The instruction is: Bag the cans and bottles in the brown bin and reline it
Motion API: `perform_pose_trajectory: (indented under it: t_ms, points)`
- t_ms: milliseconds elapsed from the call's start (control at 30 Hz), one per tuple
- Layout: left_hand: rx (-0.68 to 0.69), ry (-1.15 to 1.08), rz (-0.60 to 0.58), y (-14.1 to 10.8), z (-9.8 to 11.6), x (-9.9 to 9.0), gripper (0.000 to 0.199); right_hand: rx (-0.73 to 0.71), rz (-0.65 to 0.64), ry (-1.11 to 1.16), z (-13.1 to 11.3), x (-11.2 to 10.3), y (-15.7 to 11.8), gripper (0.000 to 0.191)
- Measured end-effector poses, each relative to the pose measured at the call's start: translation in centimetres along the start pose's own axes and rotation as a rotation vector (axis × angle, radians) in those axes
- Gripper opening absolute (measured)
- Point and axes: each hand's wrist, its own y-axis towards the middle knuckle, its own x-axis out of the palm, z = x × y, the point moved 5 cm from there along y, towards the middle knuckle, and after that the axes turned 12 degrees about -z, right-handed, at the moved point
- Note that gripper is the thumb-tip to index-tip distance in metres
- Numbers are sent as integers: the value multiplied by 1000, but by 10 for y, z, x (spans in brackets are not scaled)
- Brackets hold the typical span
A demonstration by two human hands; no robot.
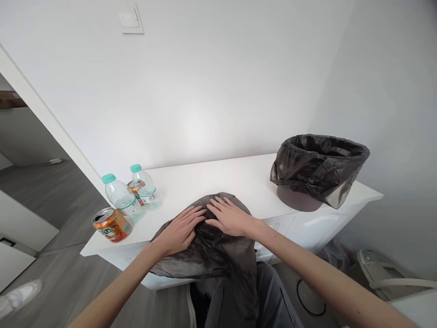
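A thin black plastic bag (211, 250) lies spread over the front edge of the white cabinet top, and part of it hangs down over my lap. My left hand (180, 228) presses on it with fingers stretched out flat. Beside it, my right hand (228, 216) also rests on the bag, fingers extended and palm down. The fingertips of both hands come close together near the bag's upper part. Neither hand grips anything. Whatever may be under the bag is hidden.
Two clear bottles with teal caps, a front one (123, 200) and a rear one (145, 187), stand at the left. An orange can (112, 224) stands before them; another is partly hidden behind. A bin lined with a black bag (314, 168) stands right on the white cabinet (252, 175).
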Motion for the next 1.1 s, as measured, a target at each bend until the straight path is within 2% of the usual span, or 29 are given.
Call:
perform_pose_trajectory:
  t_ms: [100, 167, 200, 267, 367, 400, 467, 567, 633, 700, 767, 833, 900, 967, 1033, 1100]
  points:
    - [-151, 114, 135, -20, -14, -9, 57, 139, -51, -20, 26, 21, 12, 82]
    - [-212, 145, 244, -27, -9, -17, 54, 251, -30, -17, 45, 28, 19, 81]
    - [-201, 139, 274, -26, 0, -20, 53, 330, -5, -17, 54, 29, 22, 80]
    - [-117, 94, 258, -19, 24, -23, 49, 517, 47, -15, 72, 29, 25, 80]
    - [-3, -4, 107, -3, 51, -13, 49, 717, 100, -19, 91, 25, 19, 85]
    - [-6, -38, 64, 0, 51, -8, 52, 712, 119, -39, 94, 24, 14, 86]
    - [-72, -107, 3, 3, 35, 3, 57, 589, 143, -88, 98, 22, 2, 85]
    - [-255, -195, -86, 1, -16, 18, 58, 398, 104, -73, 107, 28, -22, 80]
    - [-373, -215, -126, 0, -50, 22, 60, 417, 84, -42, 118, 33, -38, 79]
    - [-458, -169, -102, 1, -69, 20, 61, 520, 106, -44, 126, 35, -50, 78]
    - [-503, -88, -23, 4, -69, 16, 62, 652, 139, -60, 130, 35, -59, 80]
    - [-495, -43, 57, 10, -56, 18, 63, 722, 188, -89, 127, 33, -67, 83]
    - [-427, -56, 80, 18, -40, 26, 63, 646, 241, -122, 119, 30, -71, 82]
    - [-360, -79, 55, 29, -34, 36, 63, 497, 243, -125, 112, 29, -74, 78]
    - [-366, -67, 48, 39, -42, 39, 61, 421, 190, -92, 112, 32, -77, 77]
    - [-443, -27, 97, 46, -60, 30, 56, 437, 143, -50, 119, 34, -78, 78]
